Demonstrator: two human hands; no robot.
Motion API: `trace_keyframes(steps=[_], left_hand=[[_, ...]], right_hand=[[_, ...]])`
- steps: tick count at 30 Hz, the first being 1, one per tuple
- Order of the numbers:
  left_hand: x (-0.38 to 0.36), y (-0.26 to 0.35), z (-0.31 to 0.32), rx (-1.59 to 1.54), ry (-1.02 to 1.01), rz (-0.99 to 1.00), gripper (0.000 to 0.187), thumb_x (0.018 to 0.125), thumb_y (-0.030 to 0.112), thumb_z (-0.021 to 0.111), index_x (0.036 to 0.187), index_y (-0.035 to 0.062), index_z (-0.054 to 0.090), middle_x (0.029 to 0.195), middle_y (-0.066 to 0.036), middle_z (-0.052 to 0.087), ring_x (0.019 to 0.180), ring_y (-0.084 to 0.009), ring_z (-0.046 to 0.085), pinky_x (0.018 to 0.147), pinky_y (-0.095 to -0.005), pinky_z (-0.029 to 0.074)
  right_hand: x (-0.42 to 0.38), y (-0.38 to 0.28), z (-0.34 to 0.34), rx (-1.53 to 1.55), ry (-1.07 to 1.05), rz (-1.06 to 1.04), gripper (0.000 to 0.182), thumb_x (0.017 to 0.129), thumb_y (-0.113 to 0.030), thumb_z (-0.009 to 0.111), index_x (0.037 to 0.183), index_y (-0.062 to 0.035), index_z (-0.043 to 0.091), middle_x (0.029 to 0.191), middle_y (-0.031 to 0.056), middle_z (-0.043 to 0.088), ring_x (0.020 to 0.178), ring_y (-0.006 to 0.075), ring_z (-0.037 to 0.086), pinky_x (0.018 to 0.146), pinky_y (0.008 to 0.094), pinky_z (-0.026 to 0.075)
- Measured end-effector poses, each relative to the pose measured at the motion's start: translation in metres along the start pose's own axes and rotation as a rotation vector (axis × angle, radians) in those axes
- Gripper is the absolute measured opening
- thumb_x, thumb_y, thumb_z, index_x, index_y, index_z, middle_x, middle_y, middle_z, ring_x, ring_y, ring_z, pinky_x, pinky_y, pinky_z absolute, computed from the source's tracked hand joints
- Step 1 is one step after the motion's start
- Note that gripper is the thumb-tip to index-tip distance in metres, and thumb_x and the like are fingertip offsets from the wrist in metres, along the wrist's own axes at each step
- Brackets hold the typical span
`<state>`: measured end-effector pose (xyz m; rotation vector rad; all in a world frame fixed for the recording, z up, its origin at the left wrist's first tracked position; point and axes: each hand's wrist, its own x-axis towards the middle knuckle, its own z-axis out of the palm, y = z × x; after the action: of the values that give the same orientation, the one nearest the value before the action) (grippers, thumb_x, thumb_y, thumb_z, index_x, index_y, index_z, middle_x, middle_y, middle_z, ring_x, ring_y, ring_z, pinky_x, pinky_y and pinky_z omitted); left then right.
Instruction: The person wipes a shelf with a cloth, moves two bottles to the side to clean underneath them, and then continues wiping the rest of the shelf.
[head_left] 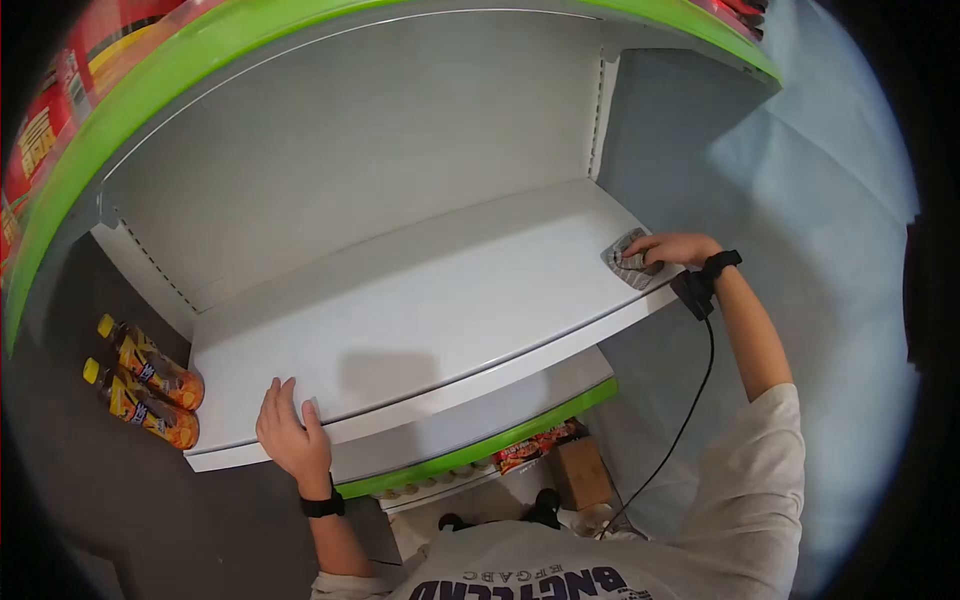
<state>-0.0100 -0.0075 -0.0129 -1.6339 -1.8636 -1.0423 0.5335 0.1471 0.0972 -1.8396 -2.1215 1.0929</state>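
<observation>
A white shelf board (480, 270) stretches across the view in front of me. At its right end my right hand (675, 249) presses down on a grey striped cloth (636, 277), with the fingers bent over it. Part of the cloth is hidden under the fingers. My left hand (292, 430) lies at the front edge of the board, near the left end, with its fingers stretched out and nothing in them. Two bottles of orange drink with yellow caps are at the board's left end: a front bottle (150, 415) and a rear bottle (160, 368).
Overhead curves an upper shelf with a green edge strip (200, 50), with red packages (45, 130) at the left. Below sits a lower shelf with a green edge (480, 440). A cardboard box (580, 472) and a black cable (690, 410) are at lower right.
</observation>
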Motion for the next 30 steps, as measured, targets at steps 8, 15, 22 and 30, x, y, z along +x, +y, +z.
trace_keyframes(steps=[8,15,22,30], left_hand=[[0.0,0.002,0.001,0.019,-0.014,-0.021,0.034,0.086,0.024,0.048,0.111,0.0054,0.059,0.121,-0.015,0.056,0.112,-0.0313,0.05,0.095,-0.0407,0.034],[0.0,0.002,-0.001,0.02,0.006,-0.002,0.033,0.086,0.025,0.049,0.111,0.0061,0.059,0.121,-0.015,0.055,0.111,-0.0316,0.05,0.094,-0.0411,0.034],[0.001,0.006,-0.002,-0.007,0.033,-0.002,0.033,0.084,0.025,0.052,0.11,0.0064,0.06,0.12,-0.015,0.056,0.109,-0.0323,0.051,0.093,-0.0419,0.035],[-0.002,0.002,-0.001,-0.018,0.042,-0.029,0.04,0.082,0.032,0.054,0.112,0.0066,0.059,0.121,-0.014,0.055,0.11,-0.0324,0.05,0.093,-0.0426,0.035]], right_hand=[[-0.026,0.005,0.019,0.115,-0.039,-0.046,0.045,0.076,-0.023,0.051,0.118,-0.0095,0.06,0.118,0.0078,0.055,0.107,0.0189,0.049,0.094,0.0278,0.038],[-0.016,-0.031,0.035,0.059,-0.176,-0.108,0.047,0.074,-0.021,0.058,0.119,-0.0073,0.057,0.124,0.0139,0.052,0.114,0.0219,0.048,0.096,0.0292,0.037],[0.016,-0.113,0.08,-0.14,-0.355,-0.405,0.05,0.075,-0.025,0.064,0.122,-0.0108,0.056,0.145,0.0221,0.028,0.139,0.031,0.017,0.11,0.0353,0.019],[0.05,-0.225,0.162,-0.379,-0.492,-0.743,0.046,0.08,-0.042,0.056,0.122,-0.0228,0.057,0.144,0.0194,0.032,0.136,0.0315,0.025,0.107,0.041,0.02]])
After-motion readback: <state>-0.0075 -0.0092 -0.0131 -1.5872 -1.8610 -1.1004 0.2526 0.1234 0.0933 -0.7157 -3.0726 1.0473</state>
